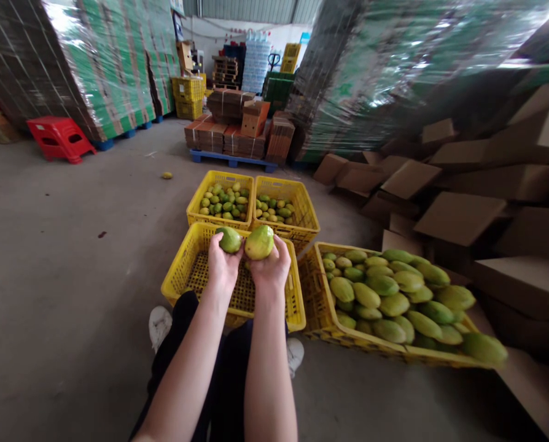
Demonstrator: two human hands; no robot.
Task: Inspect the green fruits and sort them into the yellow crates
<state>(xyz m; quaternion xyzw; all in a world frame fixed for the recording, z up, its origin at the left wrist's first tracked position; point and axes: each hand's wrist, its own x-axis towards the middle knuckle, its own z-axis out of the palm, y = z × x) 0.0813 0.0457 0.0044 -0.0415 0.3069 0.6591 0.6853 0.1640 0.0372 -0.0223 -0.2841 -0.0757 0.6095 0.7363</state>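
Left fingers (214, 245) hold green fruit (229, 240), right fingers (282, 252) yellower fruit (259, 242)

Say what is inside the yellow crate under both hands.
The yellow crate shows its perforated floor and an unclear yellowish patch. The left hand, holding a green fruit, and the right hand, holding a yellower fruit, hide whatever lies behind.

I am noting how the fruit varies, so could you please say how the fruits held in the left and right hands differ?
The left fruit is darker green, while the right fruit is yellower. The right fruit also looks larger than the left fruit. Both are held above a yellow crate.
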